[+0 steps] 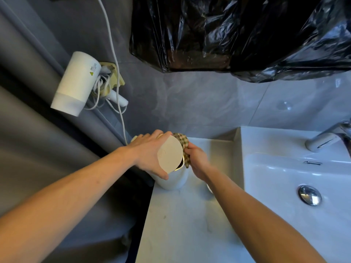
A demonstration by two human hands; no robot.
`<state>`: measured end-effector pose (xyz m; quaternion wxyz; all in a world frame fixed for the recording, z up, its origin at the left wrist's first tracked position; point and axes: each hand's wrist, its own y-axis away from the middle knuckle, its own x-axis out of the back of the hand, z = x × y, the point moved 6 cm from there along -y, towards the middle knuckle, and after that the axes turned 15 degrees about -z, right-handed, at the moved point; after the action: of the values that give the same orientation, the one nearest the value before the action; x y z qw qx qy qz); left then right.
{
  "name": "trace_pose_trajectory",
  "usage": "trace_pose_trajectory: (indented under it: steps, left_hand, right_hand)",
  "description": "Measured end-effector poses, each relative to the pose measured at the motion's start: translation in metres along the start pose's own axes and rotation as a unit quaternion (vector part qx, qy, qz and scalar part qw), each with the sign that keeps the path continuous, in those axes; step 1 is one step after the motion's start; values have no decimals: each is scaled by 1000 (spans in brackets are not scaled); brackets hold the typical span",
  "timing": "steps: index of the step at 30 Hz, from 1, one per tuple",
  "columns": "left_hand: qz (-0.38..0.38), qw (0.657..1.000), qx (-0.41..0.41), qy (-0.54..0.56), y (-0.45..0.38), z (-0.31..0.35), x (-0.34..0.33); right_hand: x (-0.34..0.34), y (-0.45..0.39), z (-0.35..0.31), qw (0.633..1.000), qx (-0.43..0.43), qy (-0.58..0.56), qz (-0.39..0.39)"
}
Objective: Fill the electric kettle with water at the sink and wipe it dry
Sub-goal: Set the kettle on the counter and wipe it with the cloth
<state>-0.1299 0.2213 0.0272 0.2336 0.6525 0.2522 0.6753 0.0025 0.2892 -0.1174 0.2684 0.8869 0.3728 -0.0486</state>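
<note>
While the white electric kettle (171, 177) stands on the pale tabletop (182, 224) just left of the basin, the wiping step appears to be in progress. Left hand (150, 154) grips the kettle's raised round lid (170, 153), fingers curled over its far edge and thumb at the near edge, holding it tipped open. Right hand (197, 161) pinches a checked cloth (183, 144) bunched against the rim and hinge side of the kettle; the fingers are curled tight round the fabric.

Judgement on progress: kettle is away from the faucet (326, 138) and no water runs, so filling is probably done; water level inside cannot be seen. Wiping under way at the top; body and base likely still to do, then lid to be closed.

Sink (284, 177) sits at right, drain stopper (309, 195) visible.

Writing: white hair dryer (76, 84) mounted on the wall carries a yellow warning triangle and small print, too small to read. No brand legible on the kettle.
</note>
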Motion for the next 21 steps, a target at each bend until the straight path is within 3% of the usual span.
trace_pose_trajectory:
  steps: [7,13,18,21]
  left_hand:
    - [-8,999,-35,-25,-4,-2,0]
    - [13,999,-34,-25,-8,6,7]
    - [24,999,-11,-23,-8,8,6]
    - [37,999,18,-7,-8,5,1]
  right_hand:
    - [6,12,67,988,-145,46,7]
    - [3,5,-14,999,9,33,10]
    - [1,32,43,993,-96,61,27]
    - [-9,54,66,994,-104,5,20]
